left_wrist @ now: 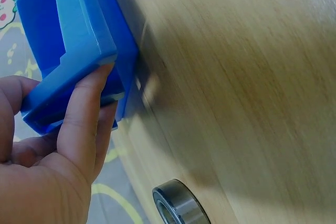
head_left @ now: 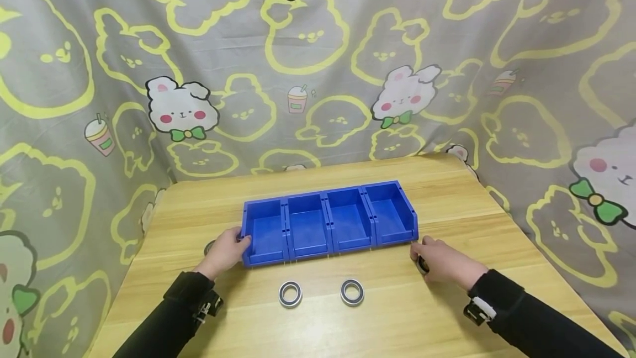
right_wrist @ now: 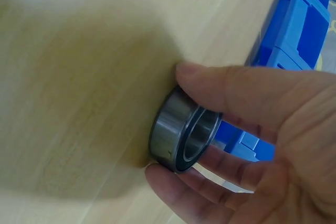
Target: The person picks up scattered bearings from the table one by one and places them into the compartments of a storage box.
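A row of several joined blue storage bins [head_left: 310,251] stands on the table, their open tops showing bare floors. At its left end, my left hand [head_left: 226,250] grips the wall of the outermost bin, thumb on one side and fingers on the other in the left wrist view. My right hand [head_left: 444,263], off the row's right front corner, pinches a metal ball bearing [right_wrist: 170,127] between thumb and fingers, close over the wood. Another bearing [left_wrist: 190,206] sits beside my left hand, partly hidden behind it in the head view.
Two more bearings lie flat in front of the bins, one left [head_left: 281,295] and one right [head_left: 344,293]. The wooden table [head_left: 318,330] is bounded at the back and sides by a patterned grey curtain [head_left: 238,142].
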Demonstrator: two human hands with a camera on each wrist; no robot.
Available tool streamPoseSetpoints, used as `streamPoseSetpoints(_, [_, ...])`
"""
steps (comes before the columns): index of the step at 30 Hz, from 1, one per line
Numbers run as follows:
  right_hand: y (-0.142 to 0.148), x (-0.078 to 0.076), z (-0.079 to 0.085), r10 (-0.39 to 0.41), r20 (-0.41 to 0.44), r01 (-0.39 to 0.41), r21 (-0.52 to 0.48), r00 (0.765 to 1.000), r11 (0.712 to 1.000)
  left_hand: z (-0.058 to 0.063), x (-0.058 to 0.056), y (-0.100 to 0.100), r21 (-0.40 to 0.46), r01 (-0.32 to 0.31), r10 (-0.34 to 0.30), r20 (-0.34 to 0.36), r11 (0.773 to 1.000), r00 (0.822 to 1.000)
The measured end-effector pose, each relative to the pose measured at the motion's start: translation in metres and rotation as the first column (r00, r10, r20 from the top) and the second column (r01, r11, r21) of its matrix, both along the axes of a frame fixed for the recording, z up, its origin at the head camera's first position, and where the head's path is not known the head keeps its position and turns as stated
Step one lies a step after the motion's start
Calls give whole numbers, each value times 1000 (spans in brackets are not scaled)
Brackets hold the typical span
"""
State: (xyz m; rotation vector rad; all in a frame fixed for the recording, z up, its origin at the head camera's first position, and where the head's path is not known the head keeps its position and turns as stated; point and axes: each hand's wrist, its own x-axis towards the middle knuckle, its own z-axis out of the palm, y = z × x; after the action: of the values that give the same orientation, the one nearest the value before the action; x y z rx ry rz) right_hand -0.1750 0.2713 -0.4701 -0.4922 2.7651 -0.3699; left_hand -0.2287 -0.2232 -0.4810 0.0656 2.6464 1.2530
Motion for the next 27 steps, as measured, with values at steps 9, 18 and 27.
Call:
streamPoseSetpoints(9, [-1, 0, -3, 35, -41, -34, 19, 999, 999, -1, 0, -2, -20, -10, 10, 9, 1000, 1000])
streamPoseSetpoints(18, [1, -7, 7, 67, -34, -67, 6, 997, 998, -3, -1, 0, -22, -19, 19, 17, 1000, 1000])
streamPoseSetpoints(27, [-4, -17, 38, 153, -147, -154, 4, 977, 988, -1, -2, -1, -12, -16, 16, 22, 1000, 1000])
